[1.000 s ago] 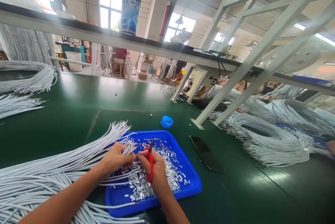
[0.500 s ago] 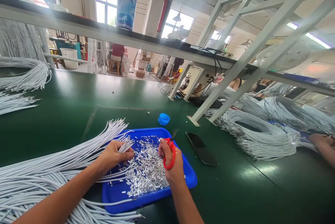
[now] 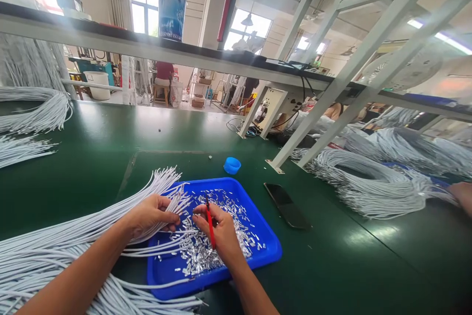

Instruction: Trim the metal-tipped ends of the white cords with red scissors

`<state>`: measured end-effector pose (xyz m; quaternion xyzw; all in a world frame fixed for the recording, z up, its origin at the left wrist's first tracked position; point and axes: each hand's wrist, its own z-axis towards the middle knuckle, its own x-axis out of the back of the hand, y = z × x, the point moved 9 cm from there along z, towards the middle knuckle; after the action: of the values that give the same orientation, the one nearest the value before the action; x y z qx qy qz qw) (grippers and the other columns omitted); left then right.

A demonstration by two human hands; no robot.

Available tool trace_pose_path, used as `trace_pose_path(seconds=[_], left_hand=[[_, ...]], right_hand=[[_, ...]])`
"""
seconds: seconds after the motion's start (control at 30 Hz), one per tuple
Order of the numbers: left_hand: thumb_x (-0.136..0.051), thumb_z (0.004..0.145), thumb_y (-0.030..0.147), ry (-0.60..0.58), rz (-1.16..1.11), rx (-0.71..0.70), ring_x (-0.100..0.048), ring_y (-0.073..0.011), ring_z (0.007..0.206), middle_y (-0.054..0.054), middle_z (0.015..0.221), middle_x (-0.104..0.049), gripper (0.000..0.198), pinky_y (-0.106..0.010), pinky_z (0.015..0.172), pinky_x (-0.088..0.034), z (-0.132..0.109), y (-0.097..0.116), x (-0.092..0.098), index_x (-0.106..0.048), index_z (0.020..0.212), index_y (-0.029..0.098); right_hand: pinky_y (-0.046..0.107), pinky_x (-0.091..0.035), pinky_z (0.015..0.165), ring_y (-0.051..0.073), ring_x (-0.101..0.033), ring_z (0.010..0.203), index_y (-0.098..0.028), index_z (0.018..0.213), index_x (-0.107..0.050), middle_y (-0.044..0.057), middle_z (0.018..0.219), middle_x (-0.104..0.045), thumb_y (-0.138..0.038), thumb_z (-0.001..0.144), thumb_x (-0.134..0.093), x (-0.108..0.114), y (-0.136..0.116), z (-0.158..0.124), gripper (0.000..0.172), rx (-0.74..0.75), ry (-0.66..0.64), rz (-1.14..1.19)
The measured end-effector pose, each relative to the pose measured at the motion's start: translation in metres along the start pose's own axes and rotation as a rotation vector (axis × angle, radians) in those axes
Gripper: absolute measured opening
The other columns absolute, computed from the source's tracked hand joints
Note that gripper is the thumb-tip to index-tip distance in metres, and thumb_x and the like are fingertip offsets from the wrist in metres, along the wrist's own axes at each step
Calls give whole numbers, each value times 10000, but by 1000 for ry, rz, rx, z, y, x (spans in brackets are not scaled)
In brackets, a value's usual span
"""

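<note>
My left hand is closed around the ends of a bunch of white wires above the left side of a blue tray. Small shiny metal pieces lie scattered in the tray. Over the tray's middle, my right hand holds red-handled scissors, dark tip upward. Its thumb and fingertips are close to the wire ends; whether they pinch a small piece I cannot make out. More white wires run off to the left, some resting across the tray's edge.
A dark phone lies right of the tray, a blue cap behind it. Coiled wire bundles lie at the right, near another person's hand. White frame legs stand on the green table. A spray can stands on the shelf.
My right hand has moved left from the tray's right side toward the wire ends, turning the scissors more upright. My left hand keeps its wires, which look more fanned out.
</note>
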<state>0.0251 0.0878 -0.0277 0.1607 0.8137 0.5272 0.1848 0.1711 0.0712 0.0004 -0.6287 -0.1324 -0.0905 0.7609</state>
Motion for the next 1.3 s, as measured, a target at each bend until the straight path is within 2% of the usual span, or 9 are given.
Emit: trace_pose_path(seconds=[0.1,0.2,0.3,0.5,0.63,0.87,1.0,1.17,1.3], left_hand=[[-803,500,264,34,14,-9,-551,-107,517,-7,575,-630,280,-221,526,-405,1,1,2,-656,672,99],[-808,495,261,148,5,-74,-505,-85,470,13,512,-594,274,-200,473,-354,-1,11,13,-650,643,93],[-807,502,284,225,-40,-129,-480,-75,456,15,504,-578,282,-200,464,-335,-5,20,23,-641,620,89],[-774,566,342,163,-86,-210,-437,-73,452,27,474,-525,291,-210,466,-300,-5,24,20,-617,593,98],[-760,583,361,109,-66,-213,-411,-70,462,35,483,-506,304,-210,478,-281,-3,21,13,-596,579,105],[-725,635,362,74,-5,-238,-403,-72,485,43,506,-507,289,-205,497,-278,-3,20,11,-575,581,121],[-707,653,372,77,60,-266,-401,-78,497,46,516,-503,286,-202,502,-283,-5,24,11,-570,585,131],[-672,677,400,66,144,-303,-398,-88,505,50,533,-479,283,-207,500,-288,-6,27,9,-578,618,139],[-616,720,419,108,302,-339,-396,-95,512,50,534,-464,300,-214,503,-284,-6,28,13,-564,611,144]], right_hand=[[253,-413,627,162,-541,701,-173,834,-660,33,779,-615,-392,749,-619,-5,-7,0,239,49,-17,-121],[261,-410,674,182,-544,779,-185,841,-646,48,833,-614,-401,762,-603,-7,-15,-1,235,97,-2,-269],[259,-390,665,181,-533,750,-185,775,-633,42,770,-598,-419,777,-577,-11,-14,-2,241,96,-20,-447],[213,-300,550,123,-468,598,-183,561,-488,-13,620,-521,-401,791,-544,-21,-5,-1,322,72,-71,-601],[216,-231,504,96,-392,518,-176,500,-370,-35,539,-436,-404,777,-540,-24,1,0,397,55,-87,-585],[231,-173,487,79,-300,480,-166,469,-292,-47,485,-337,-396,751,-548,-26,8,0,446,41,-106,-528],[222,-196,488,83,-317,495,-164,465,-364,-45,494,-345,-420,749,-550,-29,13,0,425,4,-174,-432],[211,-263,513,104,-403,551,-157,546,-537,-28,550,-450,-440,749,-554,-35,15,0,349,-21,-280,-300],[215,-246,502,100,-369,543,-156,523,-513,-32,541,-407,-424,755,-544,-34,18,-1,355,-36,-284,-302]])
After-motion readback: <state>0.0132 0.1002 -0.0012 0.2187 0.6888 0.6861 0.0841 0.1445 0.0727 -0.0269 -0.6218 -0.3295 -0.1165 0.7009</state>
